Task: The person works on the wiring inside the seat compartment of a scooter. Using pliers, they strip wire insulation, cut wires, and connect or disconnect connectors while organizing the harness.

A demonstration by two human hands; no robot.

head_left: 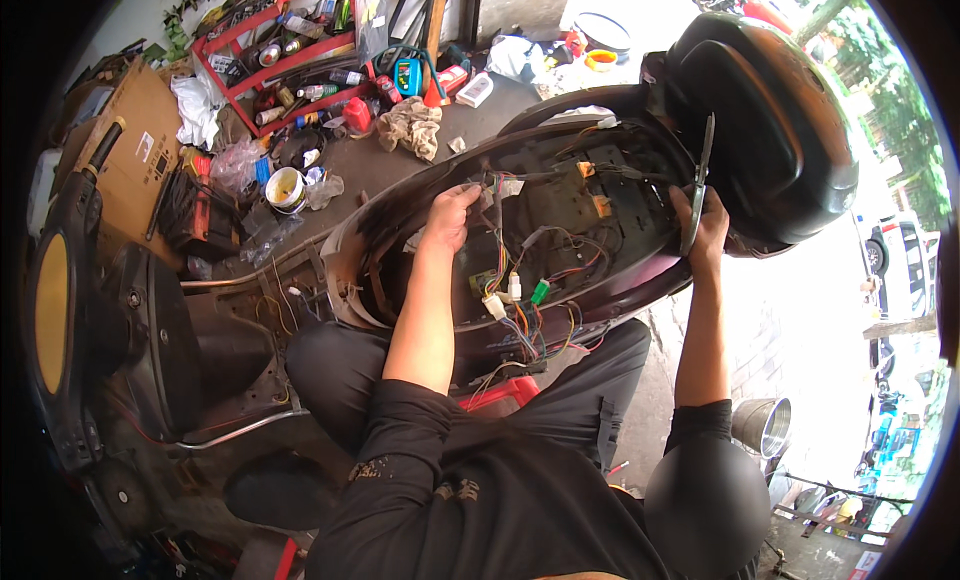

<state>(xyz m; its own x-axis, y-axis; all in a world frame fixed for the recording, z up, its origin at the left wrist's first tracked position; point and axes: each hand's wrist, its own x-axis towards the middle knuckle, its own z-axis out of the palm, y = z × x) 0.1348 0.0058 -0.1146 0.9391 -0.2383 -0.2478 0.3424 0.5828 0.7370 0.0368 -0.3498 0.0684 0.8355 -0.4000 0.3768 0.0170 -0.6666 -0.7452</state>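
An opened scooter body point(560, 220) lies across the middle, with exposed wiring, white connectors point(495, 304) and a green connector point(540, 291). My left hand point(450, 215) is closed on a thin wire bundle near the upper middle of the body. My right hand point(708, 220) grips a long, narrow metal tool point(704, 150) at the body's right end, beside the black top case point(760, 130). I cannot make out exactly what kind of tool it is.
The scooter's front end point(150, 350) stands at left. Behind are a red rack point(215, 65) of bottles, cardboard point(125, 180), a white bucket point(285, 190), rags point(408, 130) and scattered items. A metal bucket point(760, 425) is at right, before a bright doorway with parked vehicles outside.
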